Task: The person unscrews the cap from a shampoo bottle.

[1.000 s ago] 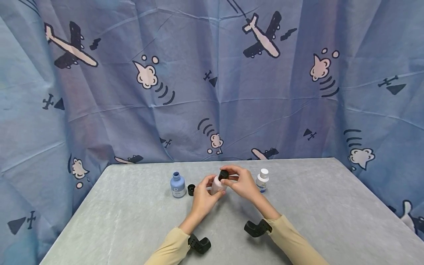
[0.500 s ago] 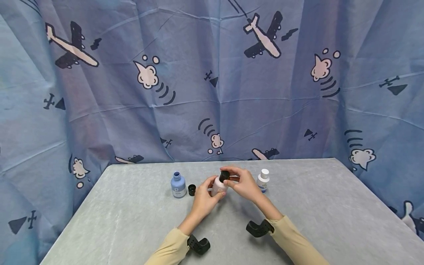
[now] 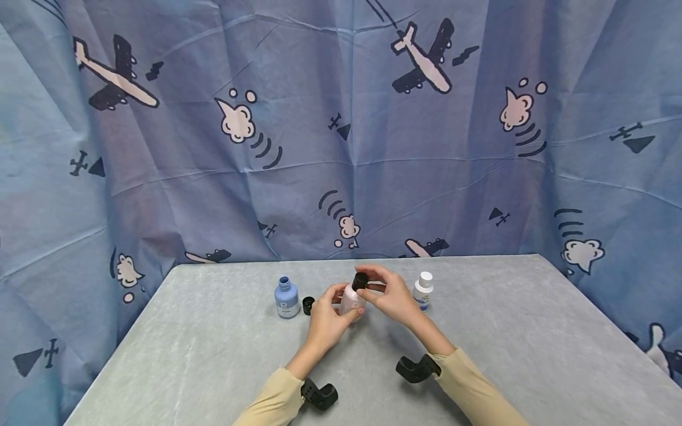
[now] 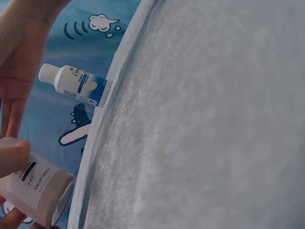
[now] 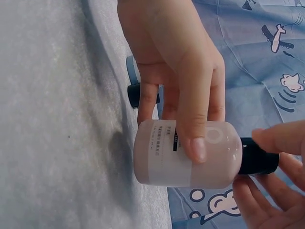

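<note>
My left hand grips a pale pink bottle around its body, thumb across the printed label. On the bottle's neck sits a black cap, pinched between the thumb and fingers of my right hand. In the head view the bottle leans slightly and is held over the middle of the table. The left wrist view shows its clear-looking base and label, while the cap is out of that frame. My fingers hide part of the bottle and cap.
A blue bottle with an uncovered neck stands to the left. Beside it lies a loose black cap, near my left hand. A small white bottle stands behind my right hand. The grey table ends at a patterned blue curtain.
My right fingers and thumb have shifted slightly at the black cap, and the cap's tilt differs a little. My left hand keeps its hold on the bottle; the other bottles stay put.
</note>
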A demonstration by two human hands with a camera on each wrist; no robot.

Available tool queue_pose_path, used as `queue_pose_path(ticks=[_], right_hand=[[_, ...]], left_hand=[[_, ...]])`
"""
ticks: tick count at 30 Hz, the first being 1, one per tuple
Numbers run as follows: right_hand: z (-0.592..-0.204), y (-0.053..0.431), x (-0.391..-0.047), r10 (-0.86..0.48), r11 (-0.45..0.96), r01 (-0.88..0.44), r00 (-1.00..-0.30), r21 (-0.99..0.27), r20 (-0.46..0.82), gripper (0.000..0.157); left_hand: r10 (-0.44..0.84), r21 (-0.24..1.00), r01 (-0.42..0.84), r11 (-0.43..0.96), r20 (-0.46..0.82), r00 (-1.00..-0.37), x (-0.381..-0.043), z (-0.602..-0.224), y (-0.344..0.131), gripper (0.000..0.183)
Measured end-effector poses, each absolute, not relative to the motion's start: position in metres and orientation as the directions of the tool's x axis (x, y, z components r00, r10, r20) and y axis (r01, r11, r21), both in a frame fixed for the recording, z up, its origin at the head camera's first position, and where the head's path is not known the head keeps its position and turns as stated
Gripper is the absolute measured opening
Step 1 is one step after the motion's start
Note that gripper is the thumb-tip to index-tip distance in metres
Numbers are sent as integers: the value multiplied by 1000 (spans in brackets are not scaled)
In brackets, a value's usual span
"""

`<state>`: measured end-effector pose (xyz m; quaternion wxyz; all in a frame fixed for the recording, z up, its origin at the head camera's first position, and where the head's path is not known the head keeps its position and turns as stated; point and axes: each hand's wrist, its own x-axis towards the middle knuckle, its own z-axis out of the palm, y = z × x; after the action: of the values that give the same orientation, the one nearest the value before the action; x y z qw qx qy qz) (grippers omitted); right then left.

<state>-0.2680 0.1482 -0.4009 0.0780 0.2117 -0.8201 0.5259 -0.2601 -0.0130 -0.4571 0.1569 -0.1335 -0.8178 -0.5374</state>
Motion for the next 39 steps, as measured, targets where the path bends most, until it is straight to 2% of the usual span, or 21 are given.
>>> queue_pose_path(ticks=[7,15,39], right_hand=[[-404,148,-271,-160,404,-365,-931,-839,329,43],[-405,147,-271,-128,444,-353,-935,-824,331,36],[-401,152,-268,-277,319,-417,-900,-851,336,37]], left_hand=[[-6,825,369,428,411,-911,-259,-455,-13,54],[-16,819,365,442,414,-910,-258,-455,-12,53],[76,803,429,413,439,-895,-256,-457,-13,54]])
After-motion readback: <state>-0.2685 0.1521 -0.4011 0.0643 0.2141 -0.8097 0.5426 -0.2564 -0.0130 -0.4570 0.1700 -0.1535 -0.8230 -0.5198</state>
